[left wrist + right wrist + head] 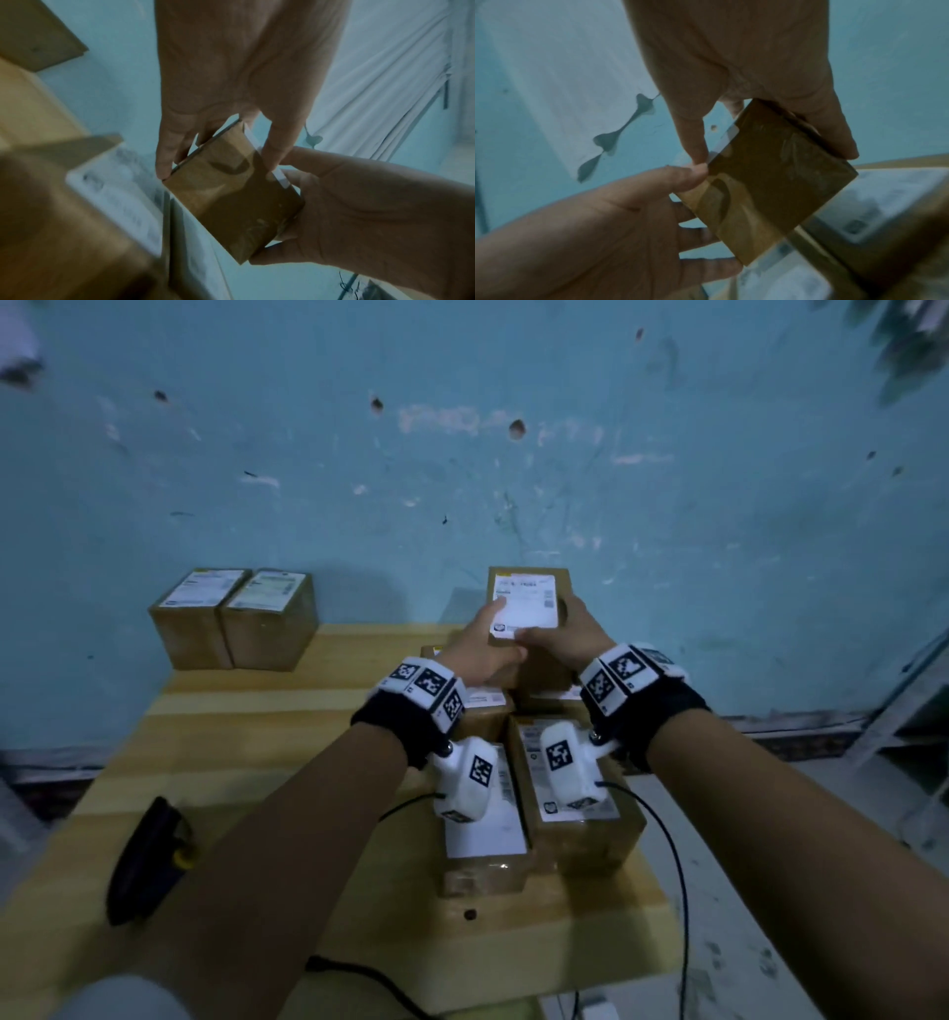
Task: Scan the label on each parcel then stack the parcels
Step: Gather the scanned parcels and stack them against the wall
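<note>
Item: small brown cardboard parcel [529,613] with white printed label, held above the table, pinched between left hand [480,649] and right hand [570,634], fingers curled on its edges. Progress, as judged: two labelled parcels [233,618] stood side by side at far left; several others [570,793] lay below the hands. Black handheld scanner [146,860] lay untouched. Surface: pale wooden table [267,737]. Room: scuffed turquoise wall [462,454].

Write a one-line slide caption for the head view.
Both hands, left hand and right hand, hold a labelled parcel above the parcels on the wooden table.
</note>
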`<state>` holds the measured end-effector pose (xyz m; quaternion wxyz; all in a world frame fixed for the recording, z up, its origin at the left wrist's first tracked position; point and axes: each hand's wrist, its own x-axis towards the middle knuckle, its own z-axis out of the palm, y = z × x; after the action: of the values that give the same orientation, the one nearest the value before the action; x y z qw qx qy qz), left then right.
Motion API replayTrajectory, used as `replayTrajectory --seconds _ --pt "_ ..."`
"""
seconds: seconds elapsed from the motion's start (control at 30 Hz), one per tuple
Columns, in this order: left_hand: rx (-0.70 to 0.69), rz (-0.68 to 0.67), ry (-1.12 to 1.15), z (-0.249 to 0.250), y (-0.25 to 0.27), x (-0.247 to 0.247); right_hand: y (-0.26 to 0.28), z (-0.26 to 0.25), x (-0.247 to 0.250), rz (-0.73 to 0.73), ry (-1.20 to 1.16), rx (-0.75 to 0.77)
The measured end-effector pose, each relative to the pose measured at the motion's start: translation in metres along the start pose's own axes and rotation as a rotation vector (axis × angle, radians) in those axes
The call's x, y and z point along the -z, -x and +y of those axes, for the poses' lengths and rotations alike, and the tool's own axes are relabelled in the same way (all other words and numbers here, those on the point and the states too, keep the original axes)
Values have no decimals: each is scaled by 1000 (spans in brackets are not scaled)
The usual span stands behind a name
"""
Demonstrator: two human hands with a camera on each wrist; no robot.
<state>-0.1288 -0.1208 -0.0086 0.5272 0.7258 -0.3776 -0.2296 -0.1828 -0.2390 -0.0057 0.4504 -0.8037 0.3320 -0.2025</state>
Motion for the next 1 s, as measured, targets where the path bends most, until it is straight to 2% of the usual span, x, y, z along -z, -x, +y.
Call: replayTrajectory --seconds 0.17,0.33,0.47,0.6,0.67,0.8,0.87,0.93,1.0 --pt "-51 92 -63 9 -4 62 -25 -45 -44 -62 74 131" --pt "56 166 -114 -21 -8 126 -41 -83 -109 -155 66 190" --pt "136 186 -84 -62 -13 155 -57 -78 -165 -226 119 119" --pt "210 178 -48 -104 -23 161 -71 -56 -207 -262 258 36" --pt "233 191 -71 -121 -24 160 -75 -47 -221 -293 306 7" --pt "218 118 -104 -141 -25 173 -81 -38 -235 -312 420 3" --pt "199 193 -81 -147 -33 195 -87 -43 -241 -325 505 41" --pt "172 386 -66 -154 -45 224 -97 -53 -247 -302 590 56" --pt "106 545 -176 -165 -52 255 -105 -62 -252 -314 671 103"
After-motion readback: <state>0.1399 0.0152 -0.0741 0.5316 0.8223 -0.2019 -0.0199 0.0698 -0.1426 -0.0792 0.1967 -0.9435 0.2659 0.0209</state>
